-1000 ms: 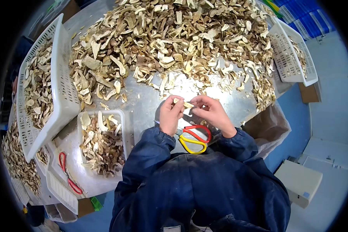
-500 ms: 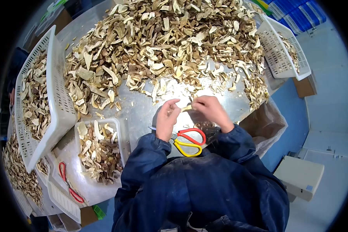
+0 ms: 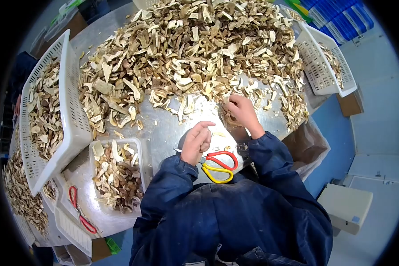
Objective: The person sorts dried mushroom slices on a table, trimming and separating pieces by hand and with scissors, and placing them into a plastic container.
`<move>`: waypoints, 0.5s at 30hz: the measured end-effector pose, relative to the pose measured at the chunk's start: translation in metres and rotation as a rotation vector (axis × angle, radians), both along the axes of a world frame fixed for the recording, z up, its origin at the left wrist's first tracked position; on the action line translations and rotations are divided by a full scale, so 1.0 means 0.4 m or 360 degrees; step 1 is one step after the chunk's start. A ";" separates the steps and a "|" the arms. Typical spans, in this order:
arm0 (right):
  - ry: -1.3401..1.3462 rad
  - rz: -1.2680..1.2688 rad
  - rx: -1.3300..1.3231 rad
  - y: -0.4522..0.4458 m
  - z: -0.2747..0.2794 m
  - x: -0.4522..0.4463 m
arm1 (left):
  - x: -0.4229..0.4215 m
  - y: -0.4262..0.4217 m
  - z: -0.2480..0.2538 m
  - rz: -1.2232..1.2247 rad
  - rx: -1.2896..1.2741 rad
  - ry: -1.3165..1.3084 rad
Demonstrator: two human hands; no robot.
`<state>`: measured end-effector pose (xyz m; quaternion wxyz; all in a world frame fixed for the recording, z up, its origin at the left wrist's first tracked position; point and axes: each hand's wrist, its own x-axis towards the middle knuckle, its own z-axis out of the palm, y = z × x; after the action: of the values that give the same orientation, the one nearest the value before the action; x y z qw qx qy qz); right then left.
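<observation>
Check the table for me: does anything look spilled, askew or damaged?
Small loose bits lie scattered on the metal table in front of the pile, so they look spilled. The red-handled scissors lie near the table's edge, and the large left basket looks tilted, though the lens may exaggerate that. I see no clear damage.

Open tabletop btwn tub & L hand, slice pile blocking beyond, red-yellow scissors nr torso

Counter: bare metal, crumbs scattered.
Mid-counter: slice pile heaped.
Left side: clear tub of slices set down; red-handled scissors laid beside.
Near edge: red-and-yellow-handled scissors placed, partly covered by left hand.
</observation>
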<state>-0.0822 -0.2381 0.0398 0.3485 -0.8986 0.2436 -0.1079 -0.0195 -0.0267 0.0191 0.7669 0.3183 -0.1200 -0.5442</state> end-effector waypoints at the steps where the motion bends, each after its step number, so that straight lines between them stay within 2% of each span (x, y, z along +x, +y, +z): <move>1: 0.0027 -0.0006 0.0303 -0.007 0.006 -0.012 | 0.000 -0.001 -0.001 -0.0005 0.0007 0.0006; 3: -0.0042 -0.0052 0.0973 0.008 0.028 -0.026 | 0.000 -0.003 0.001 -0.0020 0.0024 0.0016; 6: -0.0010 0.0009 0.1259 0.034 0.060 -0.041 | -0.001 -0.006 0.003 -0.0007 0.0060 -0.0002; 12: 0.0076 0.0164 0.1206 0.104 0.086 -0.058 | -0.015 -0.022 0.026 0.0213 0.0260 -0.0141; 13: 0.0057 0.0251 0.1077 0.124 0.083 -0.056 | -0.016 -0.019 0.012 0.0202 0.0282 -0.0183; 15: 0.0139 0.0180 0.0945 0.159 0.097 -0.059 | -0.014 -0.015 -0.011 0.0179 0.0325 -0.0268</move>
<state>-0.1060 -0.1744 0.0787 0.5904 -0.7735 0.2289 0.0264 -0.0250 -0.0327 0.0146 0.7470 0.4455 -0.1100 -0.4812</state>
